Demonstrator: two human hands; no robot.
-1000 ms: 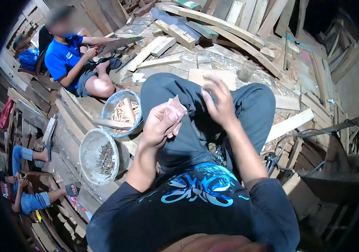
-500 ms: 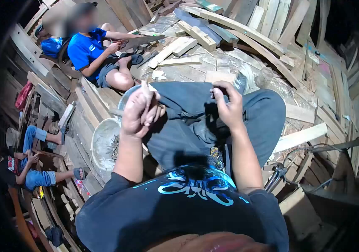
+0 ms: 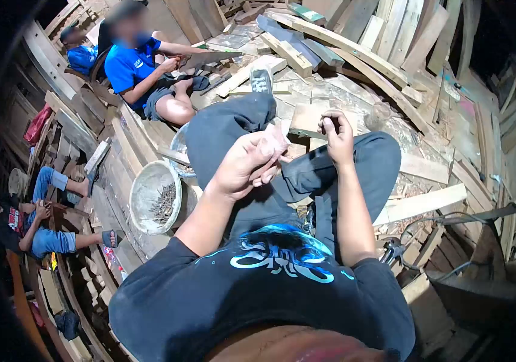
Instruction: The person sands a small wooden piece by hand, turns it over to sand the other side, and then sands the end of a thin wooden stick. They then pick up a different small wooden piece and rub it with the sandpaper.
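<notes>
My left hand is closed above my lap, its pale, overexposed fingers bunched at the top. What it holds, if anything, I cannot make out. To the right, my right hand is raised over my bent knee with thumb and forefinger pinched together. Something small and dark seems to be at those fingertips, too small to name. Just beyond them lies a squarish wooden block. A pale bucket with thin, dark, nail-like pieces in it stands left of my left forearm.
Planks and offcuts lie across the floor ahead. A person in a blue shirt sits at the upper left holding a handsaw; two others sit further left. A metal tool with cables lies by my right elbow.
My left hand has moved right and down, closer to my right hand. My left leg has shifted, and its shoe now shows ahead. The right hand stays pinched at nearly the same spot.
</notes>
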